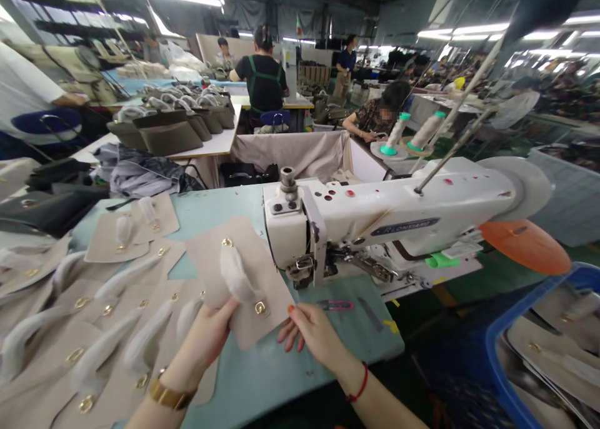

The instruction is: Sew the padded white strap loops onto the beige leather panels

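My left hand [209, 335] grips the near edge of a beige leather panel [246, 263] that carries a white wrapped handle [234, 274] and gold rings. My right hand [313, 332] pinches the same panel at its right corner, fingers closed on it. The panel lies on the light blue table [281, 373], just left of the needle area of a white sewing machine [394, 216]. Several similar beige panels with wrapped handles [94, 316] are spread over the table to the left.
Pink thread snips [335, 304] lie on the table under the machine arm. A blue crate [539, 348] of more panels stands at the lower right. Olive bags [173, 129] fill a table behind; several people work at benches beyond.
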A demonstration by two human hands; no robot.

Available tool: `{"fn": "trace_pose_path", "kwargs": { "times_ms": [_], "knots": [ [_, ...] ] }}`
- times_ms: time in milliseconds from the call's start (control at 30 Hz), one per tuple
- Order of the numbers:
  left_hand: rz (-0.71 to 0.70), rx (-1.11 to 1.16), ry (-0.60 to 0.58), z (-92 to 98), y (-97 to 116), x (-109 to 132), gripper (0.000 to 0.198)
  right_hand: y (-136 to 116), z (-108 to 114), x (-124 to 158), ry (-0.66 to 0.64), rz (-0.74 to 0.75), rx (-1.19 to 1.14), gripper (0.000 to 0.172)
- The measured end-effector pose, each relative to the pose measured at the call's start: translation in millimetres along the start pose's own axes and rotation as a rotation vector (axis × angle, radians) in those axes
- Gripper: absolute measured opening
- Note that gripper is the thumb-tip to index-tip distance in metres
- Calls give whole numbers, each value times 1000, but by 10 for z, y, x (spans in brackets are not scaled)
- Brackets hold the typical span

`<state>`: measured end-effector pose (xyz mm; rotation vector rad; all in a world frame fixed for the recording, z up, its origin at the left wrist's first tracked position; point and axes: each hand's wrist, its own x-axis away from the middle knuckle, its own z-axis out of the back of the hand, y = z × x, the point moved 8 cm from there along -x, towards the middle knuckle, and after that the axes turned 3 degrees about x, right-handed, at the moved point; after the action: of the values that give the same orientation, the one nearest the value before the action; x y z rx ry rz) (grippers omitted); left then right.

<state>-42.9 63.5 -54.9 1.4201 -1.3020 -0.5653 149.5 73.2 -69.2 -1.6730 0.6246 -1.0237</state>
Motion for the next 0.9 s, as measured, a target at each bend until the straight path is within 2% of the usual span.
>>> {"fn": "trace_pose_path", "kwargs": {
  "times_ms": [100,267,500,633,767,833,900],
  "knots": [
    [58,16,-32,-121,60,-234,64,33,31,-117,7,-9,2,60],
    [116,0,-101,-313,92,-580,57,-6,136,-247,80,30,-72,57],
    [180,4,-208,-423,46,-849,49,33,174,-345,135,53,-111,60],
    [183,-21,-203,-438,67,-851,50,47,151,-338,144,60,-125,61],
    [247,-45,-165,-438,37,-690,43,28,150,-319,171,72,-108,59],
    [289,-65,-192,-439,8,-568,40,18,150,-309,185,76,-104,59],
    [347,-140,-270,-448,-38,-440,38,7,140,-299,186,81,-110,56]
  ]
}}
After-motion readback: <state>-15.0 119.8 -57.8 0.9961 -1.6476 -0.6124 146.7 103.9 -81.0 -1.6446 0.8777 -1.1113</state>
